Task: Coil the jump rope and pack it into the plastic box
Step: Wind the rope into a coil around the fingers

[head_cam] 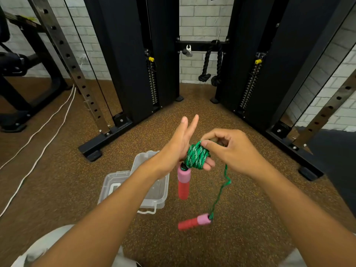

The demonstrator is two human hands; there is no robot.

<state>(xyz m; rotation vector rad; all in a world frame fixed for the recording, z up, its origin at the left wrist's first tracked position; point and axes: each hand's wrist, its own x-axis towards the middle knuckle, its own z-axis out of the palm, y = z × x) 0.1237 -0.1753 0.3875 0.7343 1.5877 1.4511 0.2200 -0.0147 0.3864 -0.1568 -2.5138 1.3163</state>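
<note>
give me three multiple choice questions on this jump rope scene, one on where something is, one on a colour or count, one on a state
1. Where is the clear plastic box?
A. on the speckled brown floor, under the left forearm
B. hung on the black weight machine
C. in the right hand

2. How many red and pink foam handles show?
A. one
B. two
C. three

3. What state is the green braided jump rope in?
A. fully stretched along the floor
B. mostly wound round fingers of the left hand, with a short tail loose
C. packed in the box

Answers: 1 A, the box stands open on the floor behind the forearm. 2 B, one handle hangs below the coil, another handle dangles lower. 3 B, the right hand pinches the coil's top and a tail runs down.
</note>
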